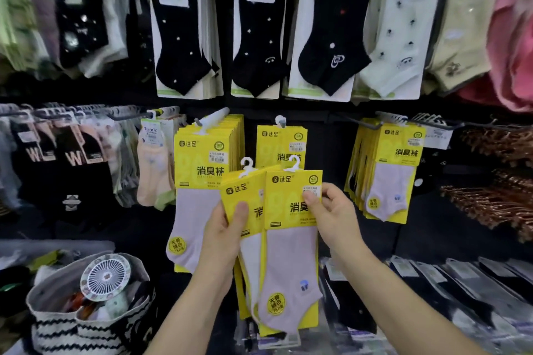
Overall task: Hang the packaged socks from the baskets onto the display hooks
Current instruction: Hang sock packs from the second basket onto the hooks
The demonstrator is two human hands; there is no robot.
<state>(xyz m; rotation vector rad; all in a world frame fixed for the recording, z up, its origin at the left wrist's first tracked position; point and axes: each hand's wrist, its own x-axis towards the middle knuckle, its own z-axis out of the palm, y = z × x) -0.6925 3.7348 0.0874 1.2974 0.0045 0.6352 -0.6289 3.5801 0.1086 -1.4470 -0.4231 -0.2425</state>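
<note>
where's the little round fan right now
The round fan sits low on the left of the head view, on top of the things in the striped bag, below the hanging peach socks.

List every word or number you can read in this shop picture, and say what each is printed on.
"达足": front yellow pack pinched by the right hand; also the rear yellow pack in the left hand.
"消臭袜": hanging yellow packs at right.
"无骨缝合": round seal on the front yellow pack.
"W": black socks at left.
Price stickers: too small to read.
</note>
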